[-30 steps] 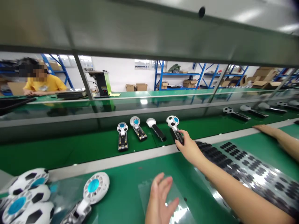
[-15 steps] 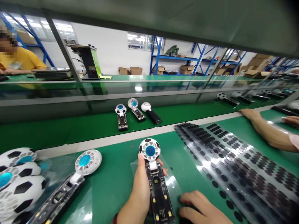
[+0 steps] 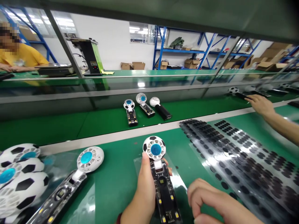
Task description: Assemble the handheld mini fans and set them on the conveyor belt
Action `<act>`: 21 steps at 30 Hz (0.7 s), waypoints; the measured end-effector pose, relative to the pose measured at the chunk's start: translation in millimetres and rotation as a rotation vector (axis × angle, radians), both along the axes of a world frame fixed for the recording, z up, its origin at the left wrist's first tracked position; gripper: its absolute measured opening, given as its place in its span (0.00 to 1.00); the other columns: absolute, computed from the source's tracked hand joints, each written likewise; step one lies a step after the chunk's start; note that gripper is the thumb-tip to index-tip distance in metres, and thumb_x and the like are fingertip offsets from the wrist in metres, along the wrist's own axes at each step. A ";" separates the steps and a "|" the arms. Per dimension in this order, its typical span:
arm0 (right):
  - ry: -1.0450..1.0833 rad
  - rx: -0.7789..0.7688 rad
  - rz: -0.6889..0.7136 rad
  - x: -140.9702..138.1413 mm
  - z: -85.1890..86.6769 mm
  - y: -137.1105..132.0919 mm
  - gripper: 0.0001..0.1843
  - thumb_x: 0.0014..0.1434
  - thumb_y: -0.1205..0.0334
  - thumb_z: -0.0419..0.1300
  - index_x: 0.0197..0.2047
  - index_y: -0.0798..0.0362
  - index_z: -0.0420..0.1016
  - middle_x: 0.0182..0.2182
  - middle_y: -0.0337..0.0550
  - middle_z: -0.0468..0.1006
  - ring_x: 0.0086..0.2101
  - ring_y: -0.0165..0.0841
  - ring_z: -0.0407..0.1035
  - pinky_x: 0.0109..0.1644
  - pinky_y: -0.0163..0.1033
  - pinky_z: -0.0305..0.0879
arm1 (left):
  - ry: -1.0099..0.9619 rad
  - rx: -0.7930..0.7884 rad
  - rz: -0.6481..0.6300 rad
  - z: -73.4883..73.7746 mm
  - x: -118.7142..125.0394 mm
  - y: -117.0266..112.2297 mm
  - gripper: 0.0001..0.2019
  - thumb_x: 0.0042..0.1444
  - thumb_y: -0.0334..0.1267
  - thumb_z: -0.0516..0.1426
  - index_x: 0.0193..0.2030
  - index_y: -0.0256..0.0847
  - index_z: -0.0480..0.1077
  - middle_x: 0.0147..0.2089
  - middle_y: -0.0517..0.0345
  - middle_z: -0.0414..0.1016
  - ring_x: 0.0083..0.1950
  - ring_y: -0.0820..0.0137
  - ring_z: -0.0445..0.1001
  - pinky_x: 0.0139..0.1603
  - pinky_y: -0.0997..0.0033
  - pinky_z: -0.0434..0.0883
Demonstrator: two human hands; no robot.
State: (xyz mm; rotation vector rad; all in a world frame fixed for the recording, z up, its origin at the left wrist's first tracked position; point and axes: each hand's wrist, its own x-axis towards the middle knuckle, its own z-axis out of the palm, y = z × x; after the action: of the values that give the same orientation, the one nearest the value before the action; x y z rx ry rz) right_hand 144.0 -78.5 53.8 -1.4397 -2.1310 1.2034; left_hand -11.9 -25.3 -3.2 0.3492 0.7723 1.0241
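Observation:
My left hand (image 3: pixel 144 189) is wrapped round a handheld fan (image 3: pixel 161 186), its football-patterned head with a blue centre pointing away from me. The fan's clear housing shows a dark circuit board with yellow LEDs and a small display. To its right, my right hand (image 3: pixel 210 199) is low over the mat with fingers curled inward; what they hold, if anything, is hidden. A clear plastic film (image 3: pixel 178 180) lies under the fan, close to my right fingertips. Left of my hands lies another fan (image 3: pixel 90 160) with a white head, beside several football-patterned fan heads (image 3: pixel 25 186).
Overlapping sheets of black round stickers (image 3: pixel 233 161) cover the right side. Beyond the pale ledge (image 3: pixel 112 135), three fans (image 3: pixel 147 109) lie on a green belt (image 3: pixel 102 119). A co-worker's hand (image 3: pixel 263 105) touches a fan at far right. Another person (image 3: pixel 21 57) sits across.
The view has shifted slightly. My right fingers have curled in more. The co-worker's hand has moved from the ledge onto a fan on the belt. My left hand keeps its grip.

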 end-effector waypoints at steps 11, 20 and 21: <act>-0.028 0.014 -0.209 -47.4 -9.5 36.2 0.09 0.51 0.74 0.52 0.25 0.49 0.60 0.49 0.36 0.62 0.48 0.33 0.59 0.49 0.39 0.60 | 0.249 -0.004 0.218 -2.1 2.2 -2.4 0.27 0.49 0.56 0.51 0.48 0.38 0.68 0.50 0.51 0.72 0.53 0.61 0.65 0.56 0.65 0.55; -0.092 -0.033 -0.136 -45.1 3.2 37.4 0.10 0.53 0.75 0.51 0.25 0.51 0.59 0.38 0.38 0.65 0.42 0.33 0.60 0.43 0.38 0.60 | 0.387 0.091 0.179 7.6 -0.9 -4.0 0.27 0.51 0.57 0.46 0.51 0.41 0.65 0.52 0.51 0.70 0.54 0.59 0.64 0.54 0.63 0.58; -0.107 -0.043 -0.131 -45.3 5.0 38.2 0.10 0.54 0.75 0.51 0.25 0.51 0.59 0.38 0.38 0.65 0.41 0.34 0.60 0.43 0.38 0.60 | 0.390 0.094 0.179 8.0 -0.9 -4.1 0.27 0.52 0.57 0.46 0.51 0.41 0.65 0.52 0.51 0.70 0.54 0.60 0.65 0.54 0.63 0.58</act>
State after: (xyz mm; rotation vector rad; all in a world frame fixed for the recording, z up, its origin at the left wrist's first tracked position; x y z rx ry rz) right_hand 98.7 -40.3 58.8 -1.6687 -2.0535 1.1542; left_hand -12.8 -29.4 4.8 0.5794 1.1226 1.1792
